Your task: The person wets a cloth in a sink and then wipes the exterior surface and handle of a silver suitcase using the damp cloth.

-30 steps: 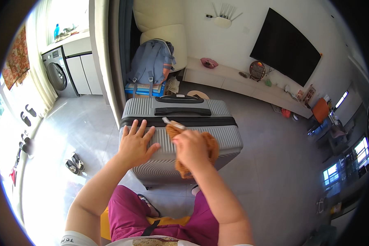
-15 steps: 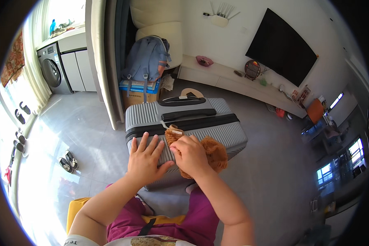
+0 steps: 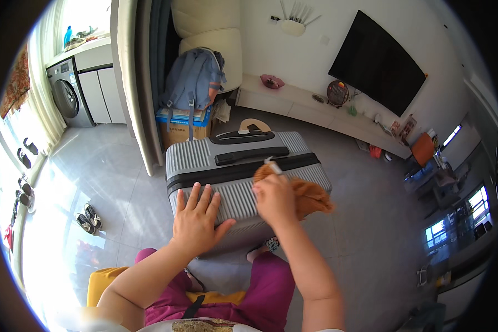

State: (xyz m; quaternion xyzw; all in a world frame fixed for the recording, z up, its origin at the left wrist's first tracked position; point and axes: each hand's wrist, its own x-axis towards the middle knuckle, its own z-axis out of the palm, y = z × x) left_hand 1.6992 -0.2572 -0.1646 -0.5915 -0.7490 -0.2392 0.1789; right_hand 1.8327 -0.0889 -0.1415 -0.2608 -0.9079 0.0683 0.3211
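Observation:
A ribbed silver-grey suitcase (image 3: 235, 213) stands upright in front of my knees, with a black zip band and a black handle (image 3: 252, 155) across its top. Flat on its near left part rests my left hand (image 3: 196, 218), fingers spread. My right hand (image 3: 275, 198) is closed around an orange-brown cloth (image 3: 311, 198) over the right half of the case. Part of the cloth pokes out above the fist with a pale tag, and the rest trails off to the right, a little blurred.
Behind the suitcase a blue-grey backpack (image 3: 191, 80) sits on boxes beside a curtain (image 3: 134, 83). A long low white cabinet (image 3: 315, 113) runs along the wall under a television (image 3: 379, 63). Dark shoes (image 3: 88, 219) lie on the floor to the left, and a washing machine (image 3: 69, 94) stands farther back.
My right hand has moved to the right across the suitcase with the cloth, which now swings out past the case's right side. My left hand stays spread in place.

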